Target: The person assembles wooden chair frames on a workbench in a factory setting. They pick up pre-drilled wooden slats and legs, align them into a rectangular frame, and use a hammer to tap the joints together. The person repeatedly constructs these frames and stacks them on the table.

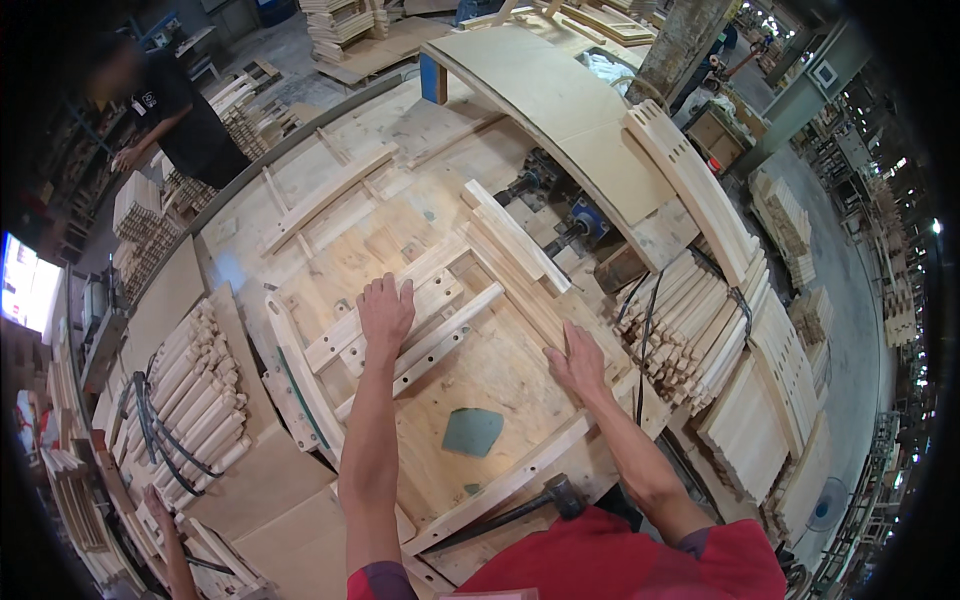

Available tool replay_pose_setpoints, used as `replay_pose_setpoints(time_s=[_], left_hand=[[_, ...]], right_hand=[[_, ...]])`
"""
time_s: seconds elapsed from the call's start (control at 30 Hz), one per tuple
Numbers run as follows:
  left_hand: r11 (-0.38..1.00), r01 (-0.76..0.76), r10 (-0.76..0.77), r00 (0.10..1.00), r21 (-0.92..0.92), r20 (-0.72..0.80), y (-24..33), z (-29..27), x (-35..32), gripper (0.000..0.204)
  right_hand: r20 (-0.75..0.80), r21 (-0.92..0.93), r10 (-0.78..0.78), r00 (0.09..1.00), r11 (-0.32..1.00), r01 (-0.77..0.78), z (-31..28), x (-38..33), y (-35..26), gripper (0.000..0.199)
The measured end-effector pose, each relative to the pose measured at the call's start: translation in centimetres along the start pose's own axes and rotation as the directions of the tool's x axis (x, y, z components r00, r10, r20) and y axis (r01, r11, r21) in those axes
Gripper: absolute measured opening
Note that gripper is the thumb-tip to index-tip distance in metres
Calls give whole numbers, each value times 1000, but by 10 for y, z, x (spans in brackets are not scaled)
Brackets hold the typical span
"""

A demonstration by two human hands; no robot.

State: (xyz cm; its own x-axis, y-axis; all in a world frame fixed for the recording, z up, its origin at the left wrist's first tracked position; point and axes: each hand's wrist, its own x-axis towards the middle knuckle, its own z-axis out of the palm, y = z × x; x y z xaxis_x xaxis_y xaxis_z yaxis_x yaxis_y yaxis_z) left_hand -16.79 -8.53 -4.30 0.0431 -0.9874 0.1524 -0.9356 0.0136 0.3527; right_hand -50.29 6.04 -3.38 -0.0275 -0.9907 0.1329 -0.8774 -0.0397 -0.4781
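Observation:
My left hand [386, 312] lies with fingers stretched out on a pale wooden slat with drilled holes [432, 297]. A second drilled slat [450, 337] runs alongside it, nearer to me. To the right, my right hand [578, 364] rests on a wooden rail [535, 312], its thumb and forefinger apart. Both hands appear to hold nothing. The slats meet the rail near its far part. On the left, a curved wooden piece [300, 340] lies by their other ends. Close to my body is a black-headed hammer [563, 496], its handle pointing left beside a long wooden bar [500, 488].
Bundled wooden sticks stand at the left [190, 400] and right [685, 325]. A dark green patch [473, 432] marks the plywood worktop [430, 480]. Beyond are blue-capped clamps [580, 222] and a raised board [560, 95]. A co-worker [185, 115] stands far left; another person's arm [170, 540] enters lower left.

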Motion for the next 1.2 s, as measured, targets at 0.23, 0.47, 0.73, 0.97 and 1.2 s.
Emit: replay_pose_setpoints(time_s=[0.23,0.47,0.73,0.97,1.2], left_hand=[[999,23,-25,997,-25,-76,10,-1,-2,41],[998,32,-35,997,-50,-68,-1,-9,0,42],[993,79,-81,997,-90,-19,5,-15,4,42],[992,97,-100,994,-86,-33,2,-14,0,42],[991,97,-98,995,-98,-10,7,-13,2,42]], right_hand=[[7,-63,83,997,995,-82,-2,-4,-7,63],[146,19,196,970,979,-201,-11,15,-26,57],[48,-12,194,980,981,-194,-3,9,-24,58],[60,-72,201,978,978,-196,5,8,-24,54],[4,-62,164,986,985,-164,4,5,-17,54]])
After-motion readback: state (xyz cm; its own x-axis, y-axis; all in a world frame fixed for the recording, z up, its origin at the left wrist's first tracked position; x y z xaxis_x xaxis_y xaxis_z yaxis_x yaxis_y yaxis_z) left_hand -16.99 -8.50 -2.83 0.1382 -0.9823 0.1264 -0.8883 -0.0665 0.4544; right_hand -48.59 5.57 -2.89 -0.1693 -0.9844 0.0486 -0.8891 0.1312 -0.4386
